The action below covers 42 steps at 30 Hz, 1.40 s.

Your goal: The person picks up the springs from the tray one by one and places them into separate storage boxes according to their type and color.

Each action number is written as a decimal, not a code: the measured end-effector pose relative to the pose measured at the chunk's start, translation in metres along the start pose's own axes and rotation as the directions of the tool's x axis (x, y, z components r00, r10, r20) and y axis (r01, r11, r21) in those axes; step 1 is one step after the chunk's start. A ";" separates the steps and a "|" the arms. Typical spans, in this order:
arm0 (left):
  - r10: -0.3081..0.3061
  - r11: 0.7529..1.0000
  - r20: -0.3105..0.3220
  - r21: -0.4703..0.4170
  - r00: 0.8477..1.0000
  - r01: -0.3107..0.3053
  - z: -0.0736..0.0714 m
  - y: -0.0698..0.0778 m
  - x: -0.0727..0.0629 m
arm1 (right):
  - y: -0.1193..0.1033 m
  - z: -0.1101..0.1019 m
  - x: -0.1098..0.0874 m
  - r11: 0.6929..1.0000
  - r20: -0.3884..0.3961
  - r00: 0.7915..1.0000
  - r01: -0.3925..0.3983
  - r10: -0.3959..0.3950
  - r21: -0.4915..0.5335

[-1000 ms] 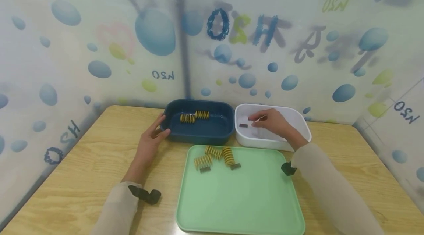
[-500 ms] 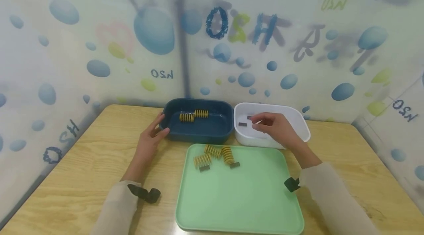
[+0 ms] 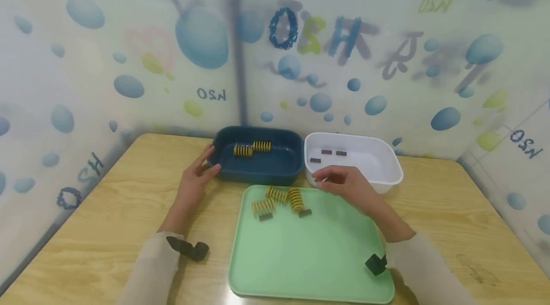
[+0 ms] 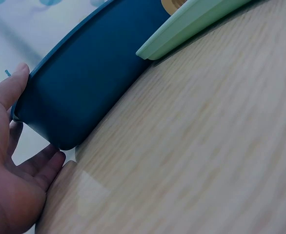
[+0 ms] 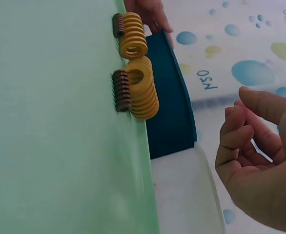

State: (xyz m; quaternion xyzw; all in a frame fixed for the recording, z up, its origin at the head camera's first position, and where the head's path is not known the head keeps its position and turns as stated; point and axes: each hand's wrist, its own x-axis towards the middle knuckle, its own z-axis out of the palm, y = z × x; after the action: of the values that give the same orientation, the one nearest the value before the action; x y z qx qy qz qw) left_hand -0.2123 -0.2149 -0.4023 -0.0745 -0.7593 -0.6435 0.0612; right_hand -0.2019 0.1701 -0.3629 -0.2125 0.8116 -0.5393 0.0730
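My left hand [image 3: 195, 183] rests against the left end of the dark blue bin [image 3: 258, 177], thumb and fingers spread at its rim and side. Over the front edge of the white bin [image 3: 386, 183], by the tray's back edge, hovers my right hand [image 3: 348, 185], fingers loosely bent and nothing between them. Three small dark springs [image 3: 341, 153] lie in the white bin, and two yellow springs [image 3: 243, 151] in the blue one. On the green tray [image 3: 311, 257] three yellow springs [image 3: 295, 200] sit grouped at the back left, with two small dark springs [image 3: 305, 213] in front of them.
Both bins stand side by side behind the tray on the wooden table [image 3: 107, 219]. A wall with printed blue drops [image 3: 202, 37] rises directly behind them. Black wrist-camera mounts [image 3: 195, 251] stick out from both sleeves.
My right hand has pulled back out of the white bin toward the tray. A third dark spring now shows in that bin. My left hand stays at the blue bin.
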 end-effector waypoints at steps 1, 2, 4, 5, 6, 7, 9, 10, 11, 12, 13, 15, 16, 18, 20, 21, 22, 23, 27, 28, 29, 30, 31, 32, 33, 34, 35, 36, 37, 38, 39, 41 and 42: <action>0.001 1.000 0.001 0.000 1.000 -0.001 0.000 0.000 0.000 | 0.000 0.002 -0.001 1.000 0.010 1.000 -0.001 0.000 0.012; -0.001 1.000 0.000 0.001 1.000 0.001 0.000 0.000 0.000 | 0.000 0.005 -0.002 1.000 0.019 1.000 -0.004 0.003 0.024; -0.005 1.000 0.000 0.003 1.000 0.005 0.000 0.001 0.000 | 0.000 0.010 -0.004 0.999 0.034 0.999 -0.011 0.010 0.030; -0.007 1.000 0.001 0.005 1.000 0.007 0.000 0.001 0.000 | 0.001 0.012 -0.004 0.999 0.037 0.999 -0.021 0.020 0.025; -0.010 1.000 0.001 0.006 1.000 0.010 0.000 0.001 0.000 | 0.001 0.015 -0.004 0.999 0.038 0.999 -0.028 0.028 0.017; -0.011 1.000 0.002 0.009 1.000 0.011 0.000 0.002 0.000 | 0.002 0.018 -0.005 0.999 0.039 0.999 -0.034 0.034 0.006; -0.011 1.000 0.001 0.006 1.000 0.011 0.000 0.003 -0.001 | 0.004 0.023 -0.005 0.999 0.041 0.998 -0.039 0.040 -0.029; -0.009 1.000 0.001 0.007 1.000 0.009 0.000 0.003 -0.001 | 0.005 0.025 -0.005 0.998 0.038 0.998 -0.039 0.041 -0.048; -0.007 1.000 0.000 0.010 1.000 0.007 0.000 0.003 -0.001 | 0.005 0.028 -0.005 0.997 0.037 0.998 -0.042 0.044 -0.057; -0.004 1.000 -0.001 0.013 1.000 0.004 0.000 0.004 -0.001 | 0.007 0.030 -0.005 0.997 0.037 0.998 -0.039 0.042 -0.066; -0.002 1.000 -0.002 0.015 1.000 0.002 0.000 0.004 -0.002 | 0.008 0.032 -0.004 0.996 0.036 0.998 -0.041 0.044 -0.076; -0.001 1.000 -0.002 0.017 1.000 0.001 0.000 0.004 -0.002 | 0.010 0.035 -0.004 0.995 0.032 0.998 -0.046 0.049 -0.084; -0.001 1.000 -0.002 0.018 1.000 0.001 0.000 0.004 -0.002 | 0.010 0.037 -0.003 0.995 0.028 0.998 -0.055 0.057 -0.086; -0.003 1.000 0.001 0.017 1.000 0.003 0.000 0.003 -0.001 | 0.013 0.039 -0.002 0.994 0.018 0.997 -0.072 0.073 -0.079; -0.007 1.000 0.004 0.008 1.000 0.007 0.000 0.003 -0.001 | 0.014 0.041 -0.002 0.994 0.007 0.995 -0.094 0.095 -0.053; -0.009 1.000 0.005 0.005 1.000 0.009 0.000 0.002 -0.001 | 0.015 0.042 -0.002 0.994 0.001 0.995 -0.102 0.102 -0.038; -0.008 1.000 0.006 0.003 1.000 0.008 0.001 0.002 0.000 | 0.015 0.043 -0.002 0.993 -0.005 0.994 -0.112 0.112 -0.022; -0.010 1.000 0.006 0.001 1.000 0.010 0.001 0.001 0.000 | 0.016 0.044 -0.002 0.993 -0.013 0.992 -0.122 0.122 -0.005; -0.007 1.000 0.003 0.000 1.000 0.007 0.001 0.001 0.000 | 0.014 0.050 -0.001 0.985 -0.060 0.983 -0.173 0.174 0.021; -0.003 1.000 0.002 0.001 1.000 0.003 0.001 0.001 0.000 | 0.013 0.052 0.000 0.982 -0.072 0.980 -0.186 0.187 0.022; -0.003 1.000 0.001 0.005 1.000 0.003 0.001 0.001 0.000 | 0.013 0.053 0.000 0.980 -0.082 0.977 -0.195 0.196 0.022; -0.003 1.000 0.001 0.006 1.000 0.003 0.000 0.001 0.000 | 0.012 0.055 0.001 0.979 -0.091 0.975 -0.203 0.204 0.019; -0.003 1.000 0.000 0.009 1.000 0.003 0.000 0.001 0.000 | 0.012 0.056 0.001 0.978 -0.099 0.973 -0.208 0.208 0.015; -0.005 1.000 0.000 0.009 1.000 0.005 0.001 0.001 0.000 | 0.013 0.058 0.002 0.977 -0.104 0.972 -0.211 0.211 0.012; -0.006 1.000 0.000 0.007 1.000 0.006 0.001 0.001 0.000 | 0.015 0.059 0.002 0.976 -0.108 0.970 -0.216 0.215 0.004; -0.008 1.000 0.002 0.006 1.000 0.008 0.001 0.001 0.000 | 0.016 0.060 0.002 0.975 -0.115 0.968 -0.224 0.222 -0.007; -0.011 1.000 0.003 0.006 1.000 0.011 0.001 0.000 0.000 | 0.017 0.061 0.003 0.973 -0.122 0.967 -0.229 0.225 -0.018; -0.011 1.000 0.004 0.003 1.000 0.011 0.001 0.000 0.000 | 0.018 0.062 0.003 0.972 -0.130 0.965 -0.234 0.228 -0.028; -0.010 1.000 0.005 0.004 1.000 0.010 0.001 0.000 0.001 | 0.020 0.063 0.004 0.970 -0.136 0.963 -0.240 0.234 -0.036; -0.010 1.000 0.005 0.002 1.000 0.010 0.001 -0.001 0.001 | 0.021 0.063 0.005 0.969 -0.143 0.961 -0.244 0.236 -0.045; -0.009 1.000 0.005 0.002 1.000 0.009 0.001 -0.001 0.001 | 0.022 0.064 0.005 0.968 -0.150 0.961 -0.245 0.234 -0.055; -0.008 1.000 0.005 0.006 1.000 0.008 0.000 -0.001 0.001 | 0.022 0.065 0.005 0.966 -0.160 0.959 -0.249 0.235 -0.071; -0.007 1.000 0.004 0.007 1.000 0.007 0.000 -0.001 0.001 | 0.023 0.065 0.006 0.965 -0.162 0.959 -0.247 0.232 -0.082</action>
State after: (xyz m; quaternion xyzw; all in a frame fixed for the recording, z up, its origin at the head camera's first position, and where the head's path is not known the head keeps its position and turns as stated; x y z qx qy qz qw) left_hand -0.2135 -0.2147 -0.4035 -0.0730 -0.7619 -0.6410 0.0576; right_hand -0.1904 0.1202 -0.4093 -0.0746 0.8609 -0.4991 0.0653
